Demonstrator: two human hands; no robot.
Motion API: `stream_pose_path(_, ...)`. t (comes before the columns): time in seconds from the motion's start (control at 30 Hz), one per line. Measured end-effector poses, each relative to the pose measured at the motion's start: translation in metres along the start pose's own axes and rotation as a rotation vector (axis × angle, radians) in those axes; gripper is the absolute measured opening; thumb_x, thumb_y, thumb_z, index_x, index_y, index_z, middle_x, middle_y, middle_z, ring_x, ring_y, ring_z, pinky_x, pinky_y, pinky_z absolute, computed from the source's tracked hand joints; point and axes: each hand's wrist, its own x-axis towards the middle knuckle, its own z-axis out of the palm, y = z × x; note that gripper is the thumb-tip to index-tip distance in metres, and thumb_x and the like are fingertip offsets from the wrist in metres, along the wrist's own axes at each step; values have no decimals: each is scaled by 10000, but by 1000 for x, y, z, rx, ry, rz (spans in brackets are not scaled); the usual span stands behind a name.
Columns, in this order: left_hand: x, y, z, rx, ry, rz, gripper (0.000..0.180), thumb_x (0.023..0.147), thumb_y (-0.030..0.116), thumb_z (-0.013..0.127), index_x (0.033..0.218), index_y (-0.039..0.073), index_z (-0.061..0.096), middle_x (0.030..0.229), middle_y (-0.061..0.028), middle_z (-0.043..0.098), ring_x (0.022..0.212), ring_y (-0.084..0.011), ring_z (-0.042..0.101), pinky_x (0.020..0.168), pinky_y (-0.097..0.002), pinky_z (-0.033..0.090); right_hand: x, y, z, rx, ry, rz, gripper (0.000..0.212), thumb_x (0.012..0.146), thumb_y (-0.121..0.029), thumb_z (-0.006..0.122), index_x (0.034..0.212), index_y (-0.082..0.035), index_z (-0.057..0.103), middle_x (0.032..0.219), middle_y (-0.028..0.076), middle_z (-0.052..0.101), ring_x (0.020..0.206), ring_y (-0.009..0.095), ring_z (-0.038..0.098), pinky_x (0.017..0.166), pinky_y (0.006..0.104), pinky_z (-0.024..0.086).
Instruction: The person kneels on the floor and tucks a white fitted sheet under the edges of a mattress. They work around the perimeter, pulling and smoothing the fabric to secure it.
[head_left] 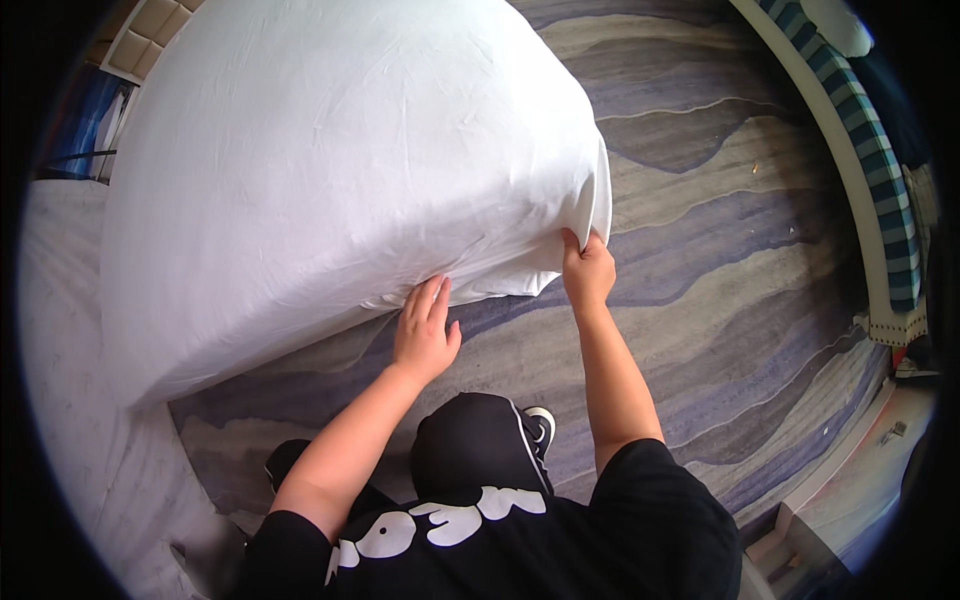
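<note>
A white bed sheet (340, 130) lies over a bed, with faint creases on top and its edge hanging down the near side. My right hand (588, 270) pinches a fold of the sheet at the bed's near right corner, where the cloth gathers and sticks out. Against the near side of the bed, my left hand (427, 335) rests with its fingers stretched out, the fingertips touching the hanging sheet and the thumb apart. The mattress under the cloth is hidden.
Patterned grey and purple carpet (700, 260) runs along the bed's near and right sides. A cushioned bench (880, 150) with blue checked cloth curves along the right. A padded headboard (150, 40) shows at the far left. My bent knee (470, 445) is close below.
</note>
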Motion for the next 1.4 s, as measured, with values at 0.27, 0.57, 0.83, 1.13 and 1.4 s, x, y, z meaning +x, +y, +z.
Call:
stream_pose_path(0.27, -7, -15, 11, 3, -36, 38, 710, 756, 118, 645, 1400, -21, 379, 1457, -184, 363, 1327, -348, 384, 1124, -484, 281, -14, 5, 8, 723, -92, 370, 241, 909, -194, 639, 794, -55, 481, 685, 61, 629, 694, 226, 686, 591, 362, 531)
stream_pose_path(0.57, -8, -19, 14, 90, 0, 25, 721, 723, 134, 658, 1380, -25, 409, 1433, -173, 404, 1346, -337, 370, 1128, -495, 258, -71, -44, 17, 345, -78, -828, 265, 620, 25, 665, 843, -63, 551, 922, 120, 584, 909, 320, 579, 824, 422, 466)
stream_pose_path(0.83, -4, -30, 17, 112, -149, 16, 730, 727, 186, 689, 1368, -27, 413, 1458, -216, 355, 1377, -350, 316, 1125, -499, 253, -78, -65, 46, -63, -404, -988, 441, 745, -125, 592, 1168, -2, 601, 1198, 130, 570, 1190, 315, 496, 1077, 443, 351)
stream_pose_path(1.13, -12, -35, 4, 49, -78, -5, 738, 711, 168, 697, 1359, -47, 415, 1435, -199, 384, 1349, -355, 355, 1129, -495, 252, -90, -71, 45, -408, -470, -983, 480, 837, -214, 504, 1252, 22, 556, 1326, 158, 513, 1288, 313, 437, 1124, 450, 272)
stream_pose_path(1.4, -21, -45, -7, 158, -166, -103, 770, 775, 243, 705, 1396, -50, 357, 1415, -227, 402, 1310, -380, 389, 1100, -484, 296, -84, -85, 72, -470, -442, -947, 432, 817, -231, 522, 1179, -6, 589, 1225, 118, 578, 1232, 283, 479, 1112, 428, 278)
